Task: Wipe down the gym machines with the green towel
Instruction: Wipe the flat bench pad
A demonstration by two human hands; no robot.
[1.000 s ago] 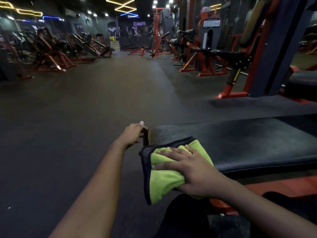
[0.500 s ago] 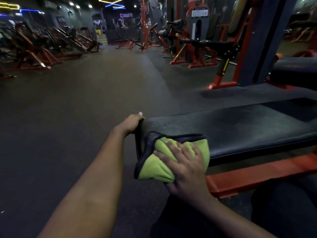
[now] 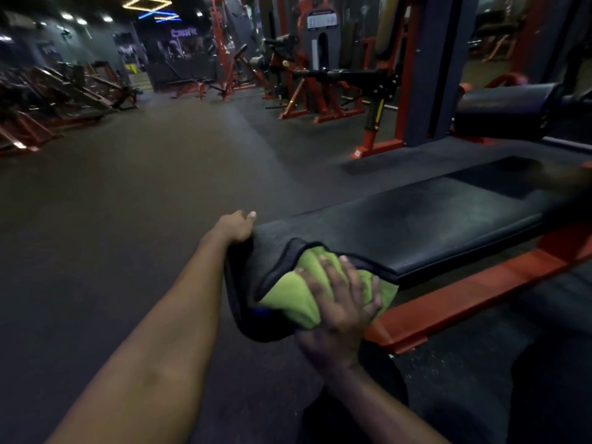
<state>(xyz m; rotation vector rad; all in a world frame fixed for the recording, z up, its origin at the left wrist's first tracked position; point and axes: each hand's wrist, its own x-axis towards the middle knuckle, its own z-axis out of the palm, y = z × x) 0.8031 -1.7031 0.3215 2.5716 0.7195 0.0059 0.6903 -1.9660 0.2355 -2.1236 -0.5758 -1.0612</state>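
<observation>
Green microfibre, edged with a dark border, identifies the green towel (image 3: 298, 294); it lies bunched over the near corner of the black pad (image 3: 416, 225) of the nearest machine, draped from the top surface down the side face. The right hand (image 3: 339, 312) presses it there with fingers spread and nearly straight, a flat-palm contact that probably spreads pressure over the curved edge instead of pinching the cloth. The left hand (image 3: 235, 227) grips the far end corner of the same pad, thumb on top and fingers wrapped out of sight below, most likely to brace the body against the wiping stroke. The pad sits on a red frame (image 3: 464, 283) above the dark rubber floor (image 3: 128, 219). Legible writing: none confirmed. A white placard (image 3: 320, 20) on a rear machine carries print too small to read, and a purple lit sign (image 3: 183, 33) on the back wall is too blurred to read.
</observation>
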